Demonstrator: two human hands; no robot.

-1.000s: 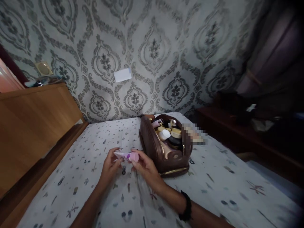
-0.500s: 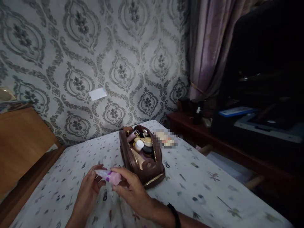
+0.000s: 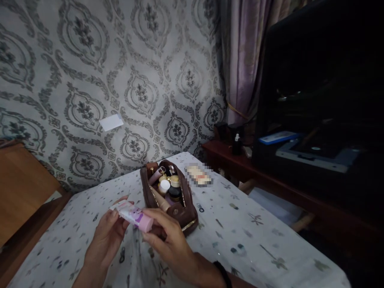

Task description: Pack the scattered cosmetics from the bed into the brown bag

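A pink and purple squeeze tube [image 3: 132,215] is held between my two hands above the bed sheet. My left hand [image 3: 108,232] pinches its flat crimped end with thumb and fingers. At the other end, my right hand [image 3: 171,234] grips near the pink cap, which looks closed. Just beyond my right hand stands a brown cosmetic bag [image 3: 189,212] with its zipper open. Inside it lie a white-lidded jar [image 3: 164,187], a dark round jar [image 3: 174,193], a beige tube [image 3: 160,201] and a pinkish tube with a shiny cap [image 3: 156,175].
A blurred-out flat item [image 3: 198,175] lies right of the bag on the patterned sheet [image 3: 222,248]. Wooden furniture [image 3: 27,188] borders the left. On the right, a reddish shelf [image 3: 219,152] carries a small dark bottle [image 3: 237,145] beside a large dark screen [image 3: 315,80].
The tube has been turned so that more of its printed face shows. Both hands keep hold of it. The whole view has shifted slightly to the right.
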